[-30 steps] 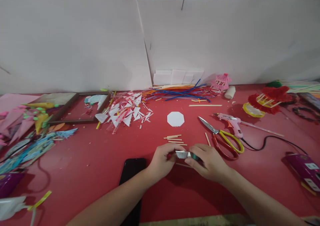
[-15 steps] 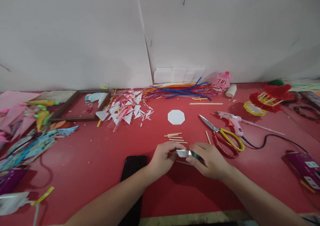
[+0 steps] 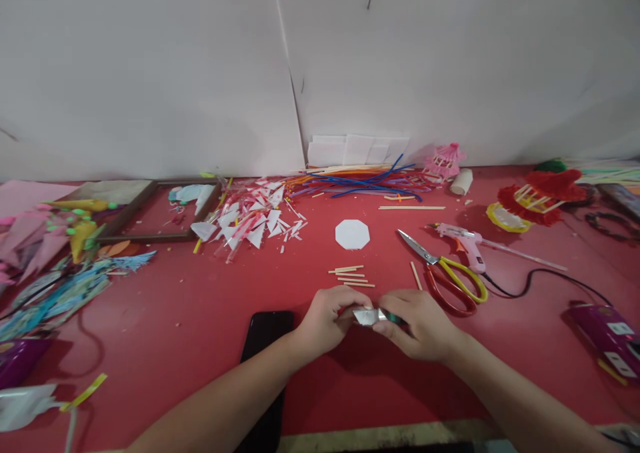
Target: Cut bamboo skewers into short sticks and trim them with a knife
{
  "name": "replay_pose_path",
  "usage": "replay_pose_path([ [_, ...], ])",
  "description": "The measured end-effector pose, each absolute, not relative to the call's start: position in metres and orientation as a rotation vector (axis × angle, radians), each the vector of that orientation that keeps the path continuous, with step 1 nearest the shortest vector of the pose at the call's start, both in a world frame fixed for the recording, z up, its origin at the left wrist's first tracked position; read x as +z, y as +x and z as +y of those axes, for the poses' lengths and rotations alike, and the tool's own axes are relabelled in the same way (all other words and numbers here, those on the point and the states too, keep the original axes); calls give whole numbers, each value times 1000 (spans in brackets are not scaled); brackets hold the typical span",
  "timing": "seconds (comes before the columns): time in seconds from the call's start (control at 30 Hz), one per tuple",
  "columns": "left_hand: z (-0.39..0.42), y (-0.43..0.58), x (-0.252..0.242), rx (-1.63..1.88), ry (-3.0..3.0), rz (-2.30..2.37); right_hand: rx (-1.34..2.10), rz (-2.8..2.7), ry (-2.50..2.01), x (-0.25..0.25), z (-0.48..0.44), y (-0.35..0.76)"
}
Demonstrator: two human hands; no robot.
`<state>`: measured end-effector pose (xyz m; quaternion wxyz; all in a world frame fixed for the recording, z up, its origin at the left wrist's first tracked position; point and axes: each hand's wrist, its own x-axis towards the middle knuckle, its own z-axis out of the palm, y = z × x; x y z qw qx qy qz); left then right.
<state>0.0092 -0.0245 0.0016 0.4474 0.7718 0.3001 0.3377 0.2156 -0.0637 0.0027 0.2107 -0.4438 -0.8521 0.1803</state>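
In my right hand (image 3: 420, 323) I grip a utility knife (image 3: 369, 316), its bare metal blade pointing left and a bit of green handle showing between the fingers. My left hand (image 3: 330, 316) is closed in a pinch right at the blade's tip; what its fingers hold is hidden. Just beyond the hands lie several short wooden sticks (image 3: 354, 279) on the red table. Farther back is a white octagonal card (image 3: 353, 234). A pair of scissors (image 3: 445, 273) with one yellow and one red handle rests right of my right hand.
A black phone (image 3: 270, 329) lies under my left forearm. To the right are a pink glue gun (image 3: 463, 245), a purple power strip (image 3: 607, 336) and a red-and-yellow craft piece (image 3: 540, 196). Paper scraps (image 3: 257, 223), a brown frame (image 3: 150, 238) and coloured pipe cleaners (image 3: 370, 183) line the back.
The knife blade has turned slightly, so more of its flat face shows. A thin stick seen below the hands earlier is no longer visible. Both hands have stayed nearly in place.
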Motion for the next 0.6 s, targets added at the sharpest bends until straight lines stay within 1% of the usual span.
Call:
replay_pose_path([
  [0.27, -23, 6, 3, 847, 1981, 684, 491, -2351, -1222, 9, -63, 216],
  [0.43, -22, 6, 6, 856, 1988, 672, 387, -2361, -1221, 7, -64, 213],
  [0.5, -26, 6, 8, 859, 1984, 663, 352, -2329, -1278, 6, -61, 218],
  [0.6, -38, 8, 10, 824, 1994, 537, 271, -2147, -1503, 8, -52, 236],
])
